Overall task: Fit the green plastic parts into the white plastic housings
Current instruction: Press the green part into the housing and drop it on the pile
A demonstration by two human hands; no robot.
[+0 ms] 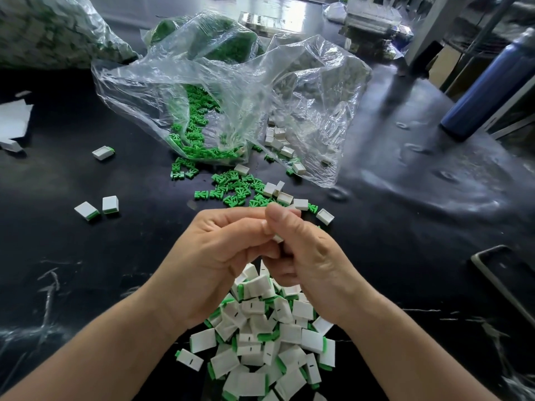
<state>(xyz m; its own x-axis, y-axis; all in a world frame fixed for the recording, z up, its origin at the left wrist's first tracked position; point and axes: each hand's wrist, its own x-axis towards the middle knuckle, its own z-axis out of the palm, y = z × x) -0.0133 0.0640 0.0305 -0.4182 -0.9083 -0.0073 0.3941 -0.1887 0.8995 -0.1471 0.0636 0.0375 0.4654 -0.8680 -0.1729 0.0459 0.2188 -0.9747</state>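
Note:
My left hand [214, 256] and my right hand [307, 256] meet at the centre above the dark table, fingers curled together around a small white housing [278, 238], of which only a corner shows. Any green part between the fingers is hidden. Below my hands lies a heap of several white housings with green parts fitted [260, 340]. Beyond my fingers lie loose green parts [231, 188] and empty white housings [282, 195].
A clear plastic bag [231, 91] spills green parts and white housings at the back. A few fitted pieces [97, 208] lie at the left. A blue bottle [489, 85] stands at the right, and a phone [503, 276] lies at the right edge.

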